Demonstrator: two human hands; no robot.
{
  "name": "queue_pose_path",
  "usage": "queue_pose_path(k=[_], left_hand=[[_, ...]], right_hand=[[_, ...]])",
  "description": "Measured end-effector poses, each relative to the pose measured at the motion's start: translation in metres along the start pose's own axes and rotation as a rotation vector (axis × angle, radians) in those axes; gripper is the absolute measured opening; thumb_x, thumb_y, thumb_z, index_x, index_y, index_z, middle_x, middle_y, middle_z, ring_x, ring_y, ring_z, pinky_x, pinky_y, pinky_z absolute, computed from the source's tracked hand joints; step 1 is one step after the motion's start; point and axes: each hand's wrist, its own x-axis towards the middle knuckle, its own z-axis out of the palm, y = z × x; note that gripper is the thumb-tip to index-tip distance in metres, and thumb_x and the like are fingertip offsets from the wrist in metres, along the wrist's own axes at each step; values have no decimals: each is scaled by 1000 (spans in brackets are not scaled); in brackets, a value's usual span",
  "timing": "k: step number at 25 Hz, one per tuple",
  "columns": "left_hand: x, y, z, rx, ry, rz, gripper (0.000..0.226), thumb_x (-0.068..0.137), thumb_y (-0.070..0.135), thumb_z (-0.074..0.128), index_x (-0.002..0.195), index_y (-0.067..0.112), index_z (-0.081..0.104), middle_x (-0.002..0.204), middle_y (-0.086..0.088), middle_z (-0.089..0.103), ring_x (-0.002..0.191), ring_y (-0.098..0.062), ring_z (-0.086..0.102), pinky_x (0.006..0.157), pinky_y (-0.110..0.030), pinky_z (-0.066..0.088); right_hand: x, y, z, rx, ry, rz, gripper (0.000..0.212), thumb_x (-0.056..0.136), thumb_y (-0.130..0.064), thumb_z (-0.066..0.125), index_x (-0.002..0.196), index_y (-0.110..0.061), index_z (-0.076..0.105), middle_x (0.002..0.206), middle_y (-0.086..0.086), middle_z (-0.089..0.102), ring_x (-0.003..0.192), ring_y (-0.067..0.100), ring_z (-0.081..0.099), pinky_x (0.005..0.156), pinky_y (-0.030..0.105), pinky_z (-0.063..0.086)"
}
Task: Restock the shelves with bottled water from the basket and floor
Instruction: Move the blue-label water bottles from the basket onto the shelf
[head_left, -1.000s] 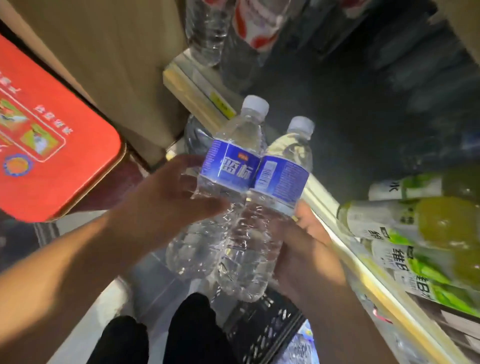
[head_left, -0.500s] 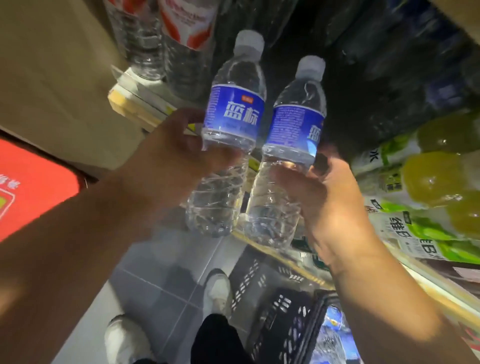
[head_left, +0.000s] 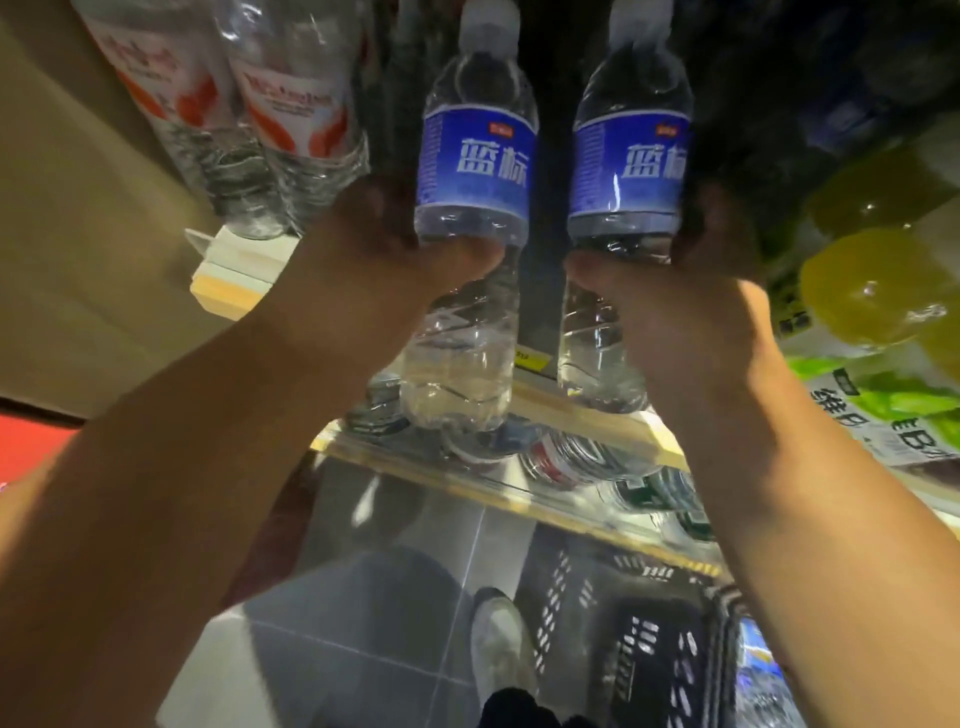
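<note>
My left hand grips a clear water bottle with a blue label around its middle, held upright. My right hand grips a second blue-label water bottle the same way, a little apart from the first. Both bottles are raised in front of a dark shelf opening, their white caps near the top edge of the view. The black basket stands on the floor below, with more blue-label bottles showing inside at its right.
Red-label water bottles stand on the shelf to the left. Yellow-green drink bottles fill the shelf to the right. A lower shelf rail with bottles lying behind it crosses under my hands. Grey floor tiles and my shoe lie below.
Both hands have lifted the two bottles higher toward the dark shelf opening, and the bottles have spread slightly apart. The view has tilted up along with them.
</note>
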Motion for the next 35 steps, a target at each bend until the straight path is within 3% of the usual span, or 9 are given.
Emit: queue_pose_path(k=[3, 7, 11, 16, 21, 23, 26, 30, 35], left_hand=[[4, -7, 3, -3, 28, 2, 12, 77, 24, 78, 85, 28, 70, 86, 6, 76, 86, -16, 73, 89, -48, 57], [7, -12, 1, -1, 28, 23, 9, 74, 29, 77, 79, 36, 74, 84, 4, 76, 87, -20, 73, 90, -56, 54], [10, -13, -4, -5, 39, 29, 12, 79, 21, 76, 87, 26, 69, 82, 9, 75, 83, -13, 73, 90, -50, 55], [15, -20, -5, 35, 19, 20, 23, 78, 24, 79, 98, 27, 68, 89, 7, 76, 89, -14, 73, 91, -49, 54], [13, -22, 3, 12, -25, 37, 25, 79, 16, 77, 95, 30, 65, 79, 17, 73, 78, 0, 71, 70, -24, 51], [13, -22, 6, 12, -31, 30, 24, 78, 15, 77, 90, 31, 64, 77, 19, 73, 74, 2, 70, 65, -19, 51], [15, -26, 3, 29, 4, 17, 24, 75, 23, 80, 88, 35, 65, 84, 14, 75, 81, -6, 73, 78, -35, 57], [17, -29, 2, 3, 24, 34, 31, 76, 23, 80, 103, 30, 66, 91, 10, 76, 86, -10, 73, 87, -44, 57], [22, -35, 1, -3, 22, 54, 38, 69, 33, 83, 104, 32, 68, 93, 9, 76, 88, -13, 73, 87, -49, 56]], right_hand=[[15, 2, 6, -11, 43, -40, 76, 57, -19, 86, 126, -23, 53, 93, -8, 70, 72, 6, 68, 57, 19, 52], [38, -4, 22, -113, 124, -128, 82, 63, -24, 87, 133, -26, 46, 107, -9, 62, 83, 3, 63, 65, 14, 52], [56, 9, 42, -98, 245, -190, 78, 68, -24, 84, 135, -16, 45, 123, 0, 61, 111, 17, 60, 97, 34, 50], [60, 28, 54, -3, 383, -248, 94, 67, -23, 83, 144, -9, 31, 135, 12, 52, 120, 28, 54, 100, 37, 45], [66, 40, 37, -258, 184, -62, 71, 72, -35, 80, 132, -23, 44, 106, -8, 56, 99, 18, 59, 83, 26, 43], [66, 52, 37, -297, 164, 13, 74, 64, -38, 82, 128, -26, 47, 107, -8, 60, 93, 17, 61, 83, 29, 50], [63, 61, 42, -288, 226, 81, 74, 64, -38, 81, 129, -26, 47, 114, -2, 63, 97, 21, 65, 85, 34, 55], [82, 58, 42, -444, 197, -34, 65, 83, -38, 71, 138, -19, 41, 125, 3, 58, 113, 22, 58, 82, 26, 40], [116, 59, 43, -372, 284, -103, 94, 72, -49, 78, 145, -15, 32, 143, 9, 47, 131, 29, 46, 110, 43, 37]])
